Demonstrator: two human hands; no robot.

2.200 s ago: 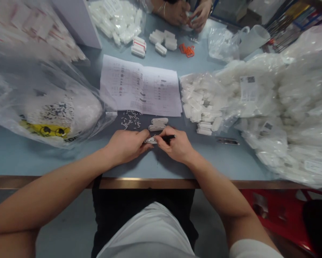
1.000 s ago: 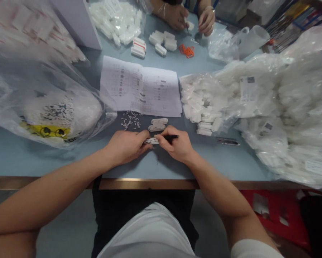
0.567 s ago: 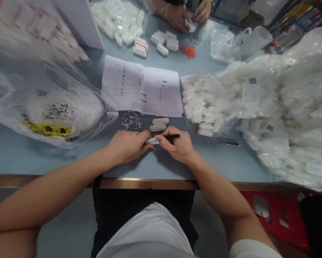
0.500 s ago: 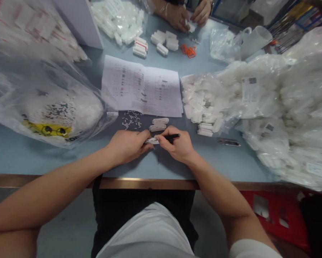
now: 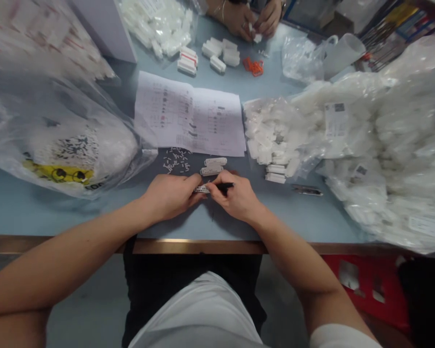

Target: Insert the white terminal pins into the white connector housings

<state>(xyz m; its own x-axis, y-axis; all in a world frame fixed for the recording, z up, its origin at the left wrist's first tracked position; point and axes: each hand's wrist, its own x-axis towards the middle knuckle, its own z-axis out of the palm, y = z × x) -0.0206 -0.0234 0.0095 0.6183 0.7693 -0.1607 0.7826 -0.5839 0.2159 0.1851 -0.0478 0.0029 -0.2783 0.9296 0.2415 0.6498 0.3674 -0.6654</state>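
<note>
My left hand [image 5: 170, 195] is closed, pinching a small white connector strip [image 5: 202, 189] against the blue table [image 5: 21, 208]. My right hand [image 5: 237, 198] is closed round a thin black tool [image 5: 224, 185] whose tip meets the strip. Two more white connector strips [image 5: 213, 166] lie just beyond my hands. A scatter of tiny white pins [image 5: 176, 161] sits to their left. A printed sheet [image 5: 190, 116] lies farther back.
Big clear bags of white parts lie at the left [image 5: 57, 135] and right [image 5: 366, 145]. A metal tool [image 5: 307, 191] lies right of my hands. At the far edge another person's hands [image 5: 255, 19] work near white connectors [image 5: 219, 53] and orange clips [image 5: 252, 66].
My hands stay on the strip; the black tool has tilted slightly. The other person's hands at the far edge have shifted and come together again. The view has drifted a little.
</note>
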